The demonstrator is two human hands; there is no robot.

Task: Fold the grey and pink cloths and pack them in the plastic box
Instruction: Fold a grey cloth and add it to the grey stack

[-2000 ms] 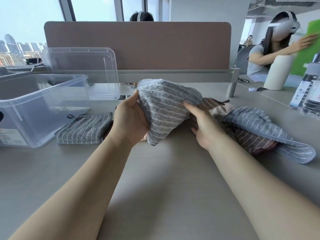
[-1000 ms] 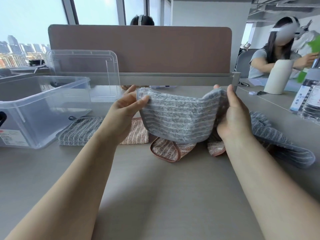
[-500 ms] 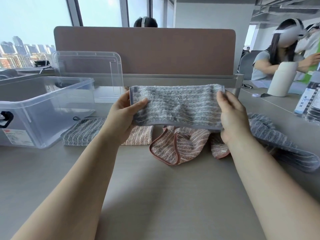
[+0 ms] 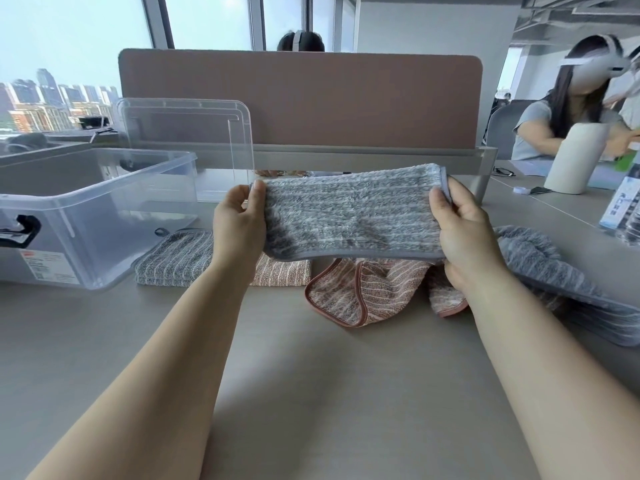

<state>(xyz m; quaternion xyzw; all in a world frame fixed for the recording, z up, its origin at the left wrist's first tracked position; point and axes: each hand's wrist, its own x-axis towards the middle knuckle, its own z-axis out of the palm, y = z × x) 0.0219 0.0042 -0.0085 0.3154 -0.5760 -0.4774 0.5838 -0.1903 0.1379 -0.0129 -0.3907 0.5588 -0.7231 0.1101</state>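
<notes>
No legible text. White sticker (image 4: 46, 266) on plastic box (image 4: 104, 216) front has a red mark and tiny print, unreadable. Bottle label (image 4: 625, 206) at right edge blurred, unreadable.

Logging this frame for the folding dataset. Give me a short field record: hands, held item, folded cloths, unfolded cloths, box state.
left hand: grips left end of grey cloth
right hand: grips right end of grey cloth
grey cloth: stretched flat between both hands, above the table
folded cloths: one grey, one pink, side by side on table beside the box
unfolded cloths: pink, grey, crumpled at right
plastic box: open, no cloths visible inside
lid: upright behind box
</notes>
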